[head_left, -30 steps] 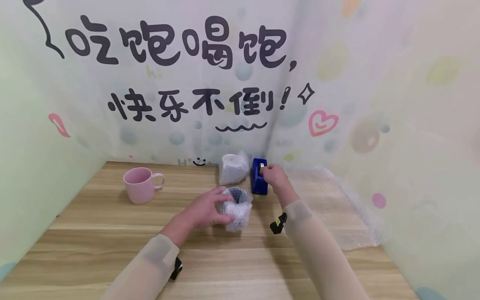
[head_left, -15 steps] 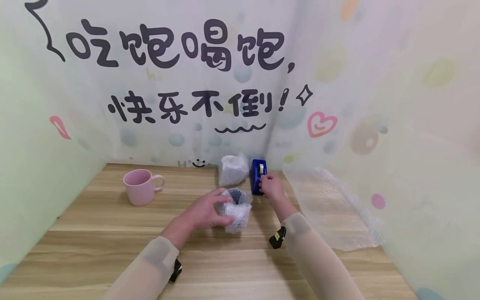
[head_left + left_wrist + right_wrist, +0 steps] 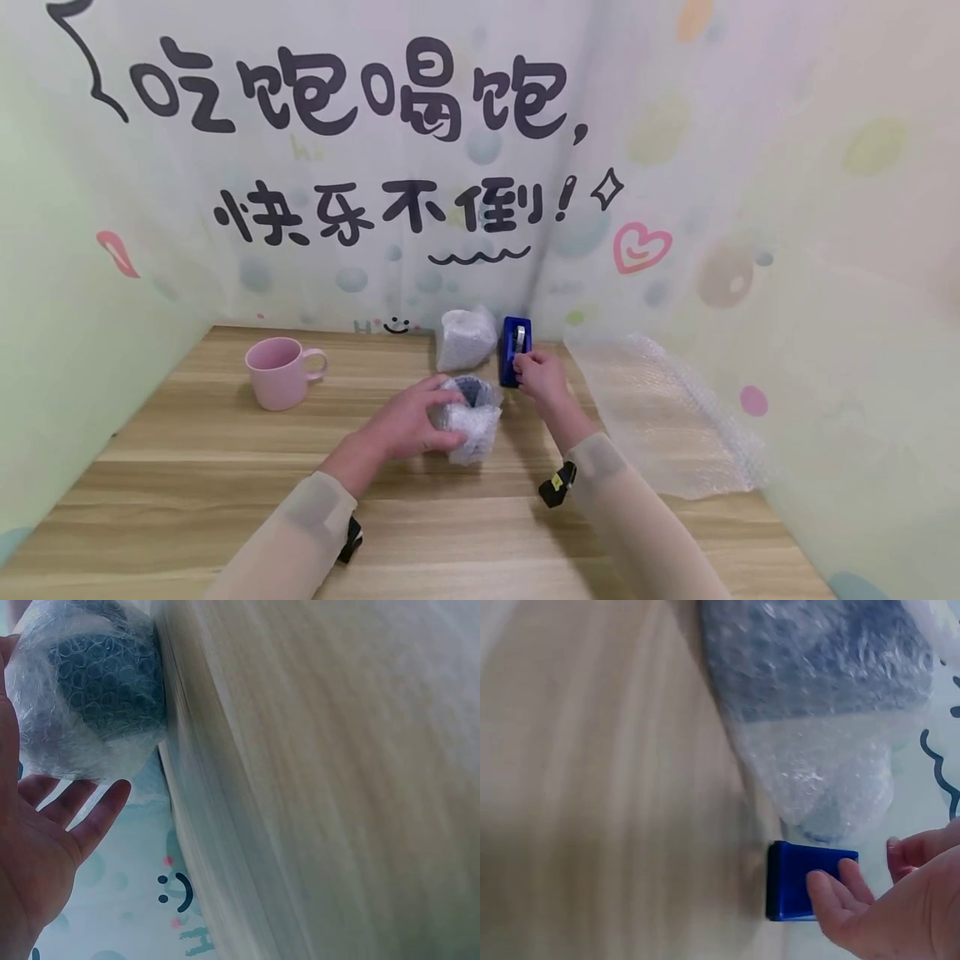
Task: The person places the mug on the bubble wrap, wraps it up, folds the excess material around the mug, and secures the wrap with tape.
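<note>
My left hand (image 3: 405, 421) holds a bubble-wrapped, cup-shaped thing (image 3: 477, 433) upright on the table, thumb and fingers spread around its side. Through the wrap in the left wrist view the bubble-wrapped thing (image 3: 105, 682) looks dark bluish. My right hand (image 3: 546, 379) is at the near end of a blue tape dispenser (image 3: 510, 333). In the right wrist view two fingertips lie close together in front of the dispenser (image 3: 791, 885), pinching at the tape's end; the clear strip itself is hard to make out.
A second bubble-wrapped bundle (image 3: 467, 340) stands by the back wall, left of the dispenser. A pink mug (image 3: 277, 379) is at the left rear of the wooden table (image 3: 225, 500). One flat sheet of bubble wrap (image 3: 660, 425) lies along the right side.
My right hand has drawn back from the dispenser's roll towards its near end, leaving the roll in sight. The left hand keeps its hold on the wrapped thing, almost unmoved.
</note>
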Demonstrator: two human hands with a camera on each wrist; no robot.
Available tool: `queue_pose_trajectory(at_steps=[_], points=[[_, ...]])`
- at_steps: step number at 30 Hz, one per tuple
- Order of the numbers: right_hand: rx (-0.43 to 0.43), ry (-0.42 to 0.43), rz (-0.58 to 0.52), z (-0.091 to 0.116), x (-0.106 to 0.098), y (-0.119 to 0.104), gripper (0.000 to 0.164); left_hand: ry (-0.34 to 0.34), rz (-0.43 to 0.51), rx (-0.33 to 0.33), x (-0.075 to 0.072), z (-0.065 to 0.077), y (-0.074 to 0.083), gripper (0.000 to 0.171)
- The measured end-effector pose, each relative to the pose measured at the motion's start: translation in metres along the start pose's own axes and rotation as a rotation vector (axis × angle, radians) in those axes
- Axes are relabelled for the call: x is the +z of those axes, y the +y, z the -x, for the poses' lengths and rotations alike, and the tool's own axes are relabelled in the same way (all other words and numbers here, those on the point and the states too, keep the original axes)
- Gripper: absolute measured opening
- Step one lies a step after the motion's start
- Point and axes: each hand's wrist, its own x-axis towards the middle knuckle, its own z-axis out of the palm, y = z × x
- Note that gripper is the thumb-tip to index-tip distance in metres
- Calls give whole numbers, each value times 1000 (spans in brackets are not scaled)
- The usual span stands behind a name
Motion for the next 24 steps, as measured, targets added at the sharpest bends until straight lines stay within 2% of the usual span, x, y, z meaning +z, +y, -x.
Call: queue_pose_trajectory(at_steps=[4, 10, 16, 21, 24], points=[[-12, -28, -128, 6, -2, 8, 18, 4, 2, 7, 0, 0, 0, 63], [-57, -72, -263, 10, -5, 16, 11, 2, 8, -5, -1, 0, -1, 63], [-82, -127, -342, 13, -11, 18, 17, 1, -3, -9, -2, 0, 0, 64], [-87, -167, -425, 17, -15, 20, 28, -5, -2, -10, -1, 1, 1, 66], [-105, -195, -439, 18, -16, 20, 32, -6, -4, -12, -1, 1, 1, 66]])
